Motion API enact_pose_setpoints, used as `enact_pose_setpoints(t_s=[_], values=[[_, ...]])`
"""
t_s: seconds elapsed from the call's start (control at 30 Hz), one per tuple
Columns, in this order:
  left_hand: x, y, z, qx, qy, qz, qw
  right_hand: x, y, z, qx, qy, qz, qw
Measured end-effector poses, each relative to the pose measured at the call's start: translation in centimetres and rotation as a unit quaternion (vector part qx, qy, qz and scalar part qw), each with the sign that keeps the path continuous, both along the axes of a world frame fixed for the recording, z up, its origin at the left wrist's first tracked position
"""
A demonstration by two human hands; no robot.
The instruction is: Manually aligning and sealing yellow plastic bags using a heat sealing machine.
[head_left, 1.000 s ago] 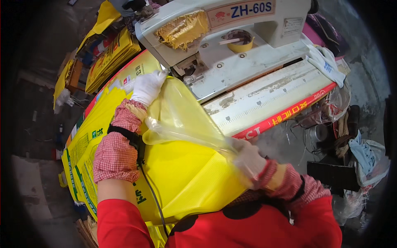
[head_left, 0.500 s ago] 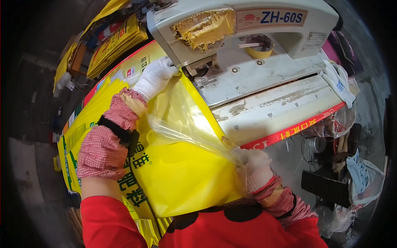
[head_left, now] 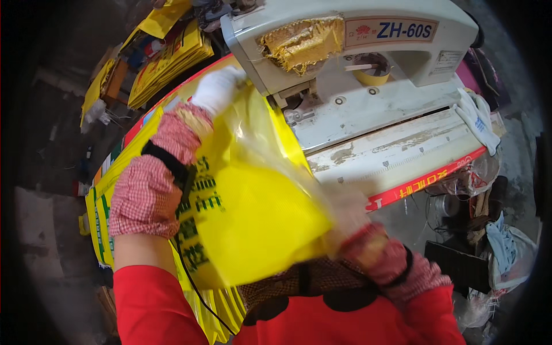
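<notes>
A yellow woven bag (head_left: 264,213) with green print spreads before me, a clear plastic liner (head_left: 250,141) showing along its edge beside a pale industrial sewing machine (head_left: 322,129). My left hand (head_left: 217,91), in a white glove, is closed on the bag's far corner, close to the machine's needle end. At the other end of that edge, my right hand (head_left: 344,214) grips the bag and liner. Motion blurs both hands, the right one more, so its fingers are not sharp. More yellow bags (head_left: 221,307) lie in a stack under this one.
On the machine bed stand a roll of tape (head_left: 372,75) and a spare white glove (head_left: 478,122). Folded yellow bags (head_left: 172,63) are piled at the far left. A red printed strip (head_left: 428,179) runs along the table's front edge. Plastic bags and clutter (head_left: 506,253) fill the right side.
The bag's near edge has lifted and shifted away from my body, baring the stack below. My right hand moved slightly with it and is now blurred. The view has shifted a little.
</notes>
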State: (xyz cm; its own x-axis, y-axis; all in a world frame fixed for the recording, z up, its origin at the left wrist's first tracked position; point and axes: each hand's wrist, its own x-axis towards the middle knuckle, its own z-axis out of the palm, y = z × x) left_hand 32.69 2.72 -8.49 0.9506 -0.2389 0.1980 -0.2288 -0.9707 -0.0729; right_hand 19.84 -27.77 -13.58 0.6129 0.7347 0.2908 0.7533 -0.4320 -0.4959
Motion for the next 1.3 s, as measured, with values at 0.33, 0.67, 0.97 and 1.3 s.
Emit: enact_pose_setpoints(t_s=[0.33,0.67,0.97,1.3], values=[[-3.0,-1.9,7.9,0.072,0.065,-0.004,0.995,7.8,5.8,4.5,-0.046,0.032,0.072,0.996],[-10.4,-19.0,11.2,0.19,0.11,-0.315,0.923,14.2,8.2,1.9,-0.099,0.098,0.208,0.968],[-7.1,-17.9,14.1,-0.007,0.696,-0.197,0.69,13.9,8.1,2.4,-0.127,-0.105,0.334,0.928],[-12.2,-20.4,16.8,0.476,0.614,0.035,0.629,12.2,6.6,2.8,-0.143,0.07,0.203,0.966]])
